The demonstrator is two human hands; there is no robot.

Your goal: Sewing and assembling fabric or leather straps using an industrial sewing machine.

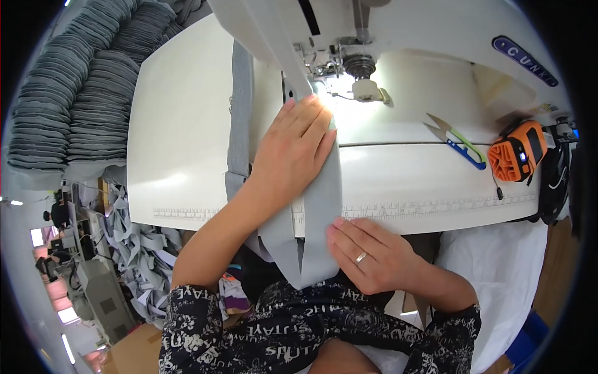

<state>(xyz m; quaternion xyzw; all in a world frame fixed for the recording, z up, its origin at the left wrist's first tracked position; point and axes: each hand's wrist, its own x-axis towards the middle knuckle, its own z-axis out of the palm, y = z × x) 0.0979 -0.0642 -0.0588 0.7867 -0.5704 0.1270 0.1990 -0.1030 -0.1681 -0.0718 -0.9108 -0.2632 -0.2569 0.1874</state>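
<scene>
A long grey fabric strip (323,206) runs from beneath the sewing machine's lit needle area (324,87) toward me, then loops over the table's front edge. My left hand (298,144) lies flat on it, fingers stretched out and fingertips close to the presser foot. Lower down, my right hand (374,255), with a ring on one finger, holds the strip's right edge; its thumb is hidden. Another length of grey fabric (239,118) lies on the table left of the machine's needle, passing beneath my left forearm.
Thread snips (458,140) and an orange-and-black device (517,151) lie at the right of the white sewing table (174,137). A printed ruler (398,207) runs along its front. Tall stacks of grey fabric pieces (99,93) stand at left, above a heap of loose strips (140,249).
</scene>
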